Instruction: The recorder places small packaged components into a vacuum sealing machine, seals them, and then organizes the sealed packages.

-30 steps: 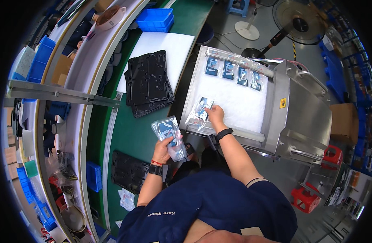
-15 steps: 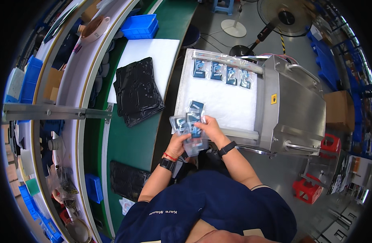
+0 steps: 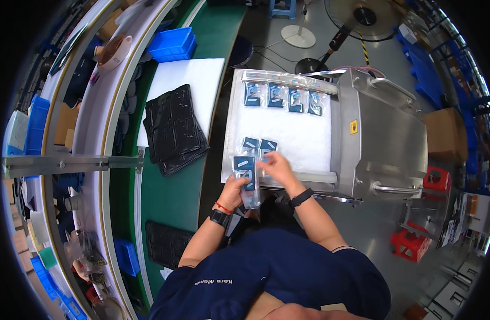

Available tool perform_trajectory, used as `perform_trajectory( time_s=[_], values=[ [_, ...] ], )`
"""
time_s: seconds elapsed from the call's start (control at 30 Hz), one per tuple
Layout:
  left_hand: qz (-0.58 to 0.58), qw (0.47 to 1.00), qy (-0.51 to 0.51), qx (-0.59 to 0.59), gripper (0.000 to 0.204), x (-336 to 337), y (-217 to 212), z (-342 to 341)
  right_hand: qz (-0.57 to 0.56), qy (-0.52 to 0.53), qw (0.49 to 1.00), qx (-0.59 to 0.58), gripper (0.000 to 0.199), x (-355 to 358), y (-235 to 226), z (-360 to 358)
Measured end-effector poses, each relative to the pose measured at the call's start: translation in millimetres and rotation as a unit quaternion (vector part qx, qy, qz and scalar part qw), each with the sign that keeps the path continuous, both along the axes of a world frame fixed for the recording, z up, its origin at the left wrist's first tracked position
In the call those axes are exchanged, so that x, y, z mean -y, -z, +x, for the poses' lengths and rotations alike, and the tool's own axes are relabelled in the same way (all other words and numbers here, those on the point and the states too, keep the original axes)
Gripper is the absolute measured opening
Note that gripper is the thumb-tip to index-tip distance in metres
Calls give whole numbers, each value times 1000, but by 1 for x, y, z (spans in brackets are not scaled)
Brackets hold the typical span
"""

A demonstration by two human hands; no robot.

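Note:
My left hand grips a small stack of clear plastic bags with dark blue parts inside, held at the near edge of the white machine bed. My right hand pinches the top bag of that stack from the right. Two more bagged blue parts lie on the white bed just beyond my fingers. Several bagged blue parts lie in a row at the far end of the bed, under a clear strip.
A stainless steel machine housing stands to the right. Black plastic trays lie on a white sheet on the green bench at left. Another black tray and blue bins sit nearby. A curved conveyor runs along the left.
My left hand brought the stack of bags from the green bench over to the bed's near edge. My right hand left the bed and met the stack.

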State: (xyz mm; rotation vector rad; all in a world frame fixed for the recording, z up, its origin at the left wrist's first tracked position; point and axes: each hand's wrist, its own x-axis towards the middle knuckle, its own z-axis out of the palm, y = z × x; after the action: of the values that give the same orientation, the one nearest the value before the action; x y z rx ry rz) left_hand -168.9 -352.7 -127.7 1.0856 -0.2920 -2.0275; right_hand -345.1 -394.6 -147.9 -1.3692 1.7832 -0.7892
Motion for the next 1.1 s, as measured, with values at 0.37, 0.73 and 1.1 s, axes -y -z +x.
perform_trajectory(
  time_s=[0.37, 0.73, 1.1],
  values=[
    [-6, 996, 34, 83, 37, 9, 5, -18, 10, 59, 966, 252, 25, 14, 48, -70],
    [-94, 991, 80, 58, 31, 15, 12, -66, 64, -58, 959, 271, 35, -20, 7, -47],
    [-423, 567, 379, 596, 69, -4, 28, -51, -13, 134, 963, -233, 56, -2, 43, -132]
  ],
)
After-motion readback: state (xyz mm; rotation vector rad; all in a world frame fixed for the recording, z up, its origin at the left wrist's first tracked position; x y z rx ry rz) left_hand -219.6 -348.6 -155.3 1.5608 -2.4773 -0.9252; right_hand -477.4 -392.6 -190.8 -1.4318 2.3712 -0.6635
